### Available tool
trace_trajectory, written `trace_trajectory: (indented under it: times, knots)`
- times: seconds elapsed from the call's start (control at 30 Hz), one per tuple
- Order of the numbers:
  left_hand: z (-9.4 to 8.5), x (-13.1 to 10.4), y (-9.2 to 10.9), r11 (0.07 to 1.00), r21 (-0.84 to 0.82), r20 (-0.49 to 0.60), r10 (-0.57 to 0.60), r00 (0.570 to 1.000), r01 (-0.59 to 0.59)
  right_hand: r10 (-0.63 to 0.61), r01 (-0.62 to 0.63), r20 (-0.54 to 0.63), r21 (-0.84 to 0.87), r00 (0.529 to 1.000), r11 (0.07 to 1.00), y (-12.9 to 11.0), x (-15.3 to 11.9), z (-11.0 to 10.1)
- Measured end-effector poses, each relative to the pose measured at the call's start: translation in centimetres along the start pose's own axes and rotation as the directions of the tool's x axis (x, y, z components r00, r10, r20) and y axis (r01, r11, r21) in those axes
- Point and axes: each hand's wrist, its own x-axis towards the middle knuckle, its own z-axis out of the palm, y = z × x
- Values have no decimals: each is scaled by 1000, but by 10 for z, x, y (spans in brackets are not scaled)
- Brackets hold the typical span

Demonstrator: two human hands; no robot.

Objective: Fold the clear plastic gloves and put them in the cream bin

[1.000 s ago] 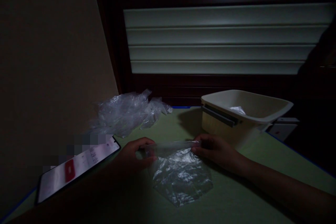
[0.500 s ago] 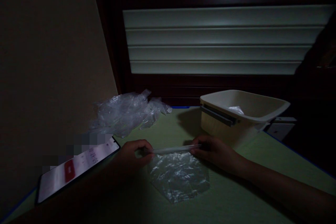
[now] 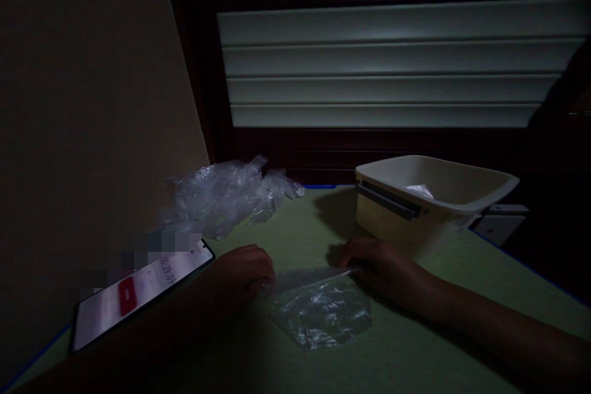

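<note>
A clear plastic bag (image 3: 323, 314) lies on the green tabletop in front of me, crinkled and shiny. Its far edge is stretched between my two hands, with a folded strip along it. My left hand (image 3: 247, 271) is closed on the far left corner, the fingers curled over. On the other side, my right hand (image 3: 376, 261) pinches the far right corner, its fingertips partly in shadow. The near part of the bag rests on the table, held by neither hand.
A heap of clear plastic bags (image 3: 226, 194) sits at the back left. Below it lies a lit phone (image 3: 148, 289). A cream bin (image 3: 392, 215) with a grey handle stands at the back right, some clear plastic (image 3: 420, 191) inside. Behind it is a white device (image 3: 501, 225).
My left fingers have curled further over the bag's corner. The far edge, a narrow raised strip before, now lies wider and flatter, folded toward me. The view has shifted slightly.
</note>
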Motion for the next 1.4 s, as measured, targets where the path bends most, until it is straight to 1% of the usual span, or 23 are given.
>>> trace_trajectory:
  times: [0.13,0.23,0.3,0.4,0.5,0.63,0.77,0.83,0.87,0.9,0.93,0.97,1.0,1.07,1.1,1.17,1.27,1.33,1.4]
  knots:
    - [-3,0,0,991,123,72,50,996,-58,-97,101,31,-144,995,984,-4,-1,-2]
    - [-6,0,0,969,230,147,61,987,-94,-152,170,92,-242,984,955,-6,-2,-3]
    - [-8,-1,0,947,297,206,63,977,-124,-152,186,133,-310,979,932,-6,-2,-5]
    - [-11,-2,1,924,347,272,68,960,-164,-161,219,177,-388,971,895,-8,-3,-9]
    - [-14,-2,3,907,375,293,82,953,-193,-183,260,214,-425,960,867,-10,-3,-11]
    - [-16,-3,5,887,413,305,81,949,-209,-191,281,233,-463,954,840,-14,-5,-11]
    - [-14,-7,0,880,401,259,158,953,-255,-178,254,211,-430,961,866,-14,-7,-12]
    - [-11,-9,-6,883,376,240,200,950,-281,-135,209,198,-426,971,880,-15,-5,-15]
    - [-9,-9,-9,888,369,229,198,953,-274,-115,186,190,-416,975,890,-18,-2,-16]
    - [-8,-9,-12,885,360,253,212,944,-295,-106,168,176,-390,979,906,-22,2,-17]
    - [-7,-9,-13,881,368,248,216,944,-298,-104,156,164,-347,981,925,-28,7,-18]
    - [-6,-8,-14,874,376,260,218,941,-307,-118,160,159,-284,980,945,-35,13,-17]
    - [-6,-8,-14,875,386,266,198,944,-292,-144,177,164,-216,976,960,-43,19,-15]
    - [-6,-7,-12,874,393,264,190,945,-286,-180,214,237,-128,955,968,-61,30,-8]
    - [-6,-6,-12,875,389,263,193,945,-288,-188,232,292,-122,938,965,-68,35,-3]
    - [-6,-6,-11,875,378,260,214,942,-303,-195,255,341,-142,920,957,-79,40,8]
    - [-7,-6,-11,872,381,255,221,941,-308,-141,203,372,-132,917,970,-82,36,16]
    - [-9,-6,-11,872,380,258,220,941,-308,-110,161,377,-108,920,981,-76,25,14]
    - [-11,-6,-10,882,366,261,209,942,-298,-71,121,391,-105,918,987,-68,10,8]
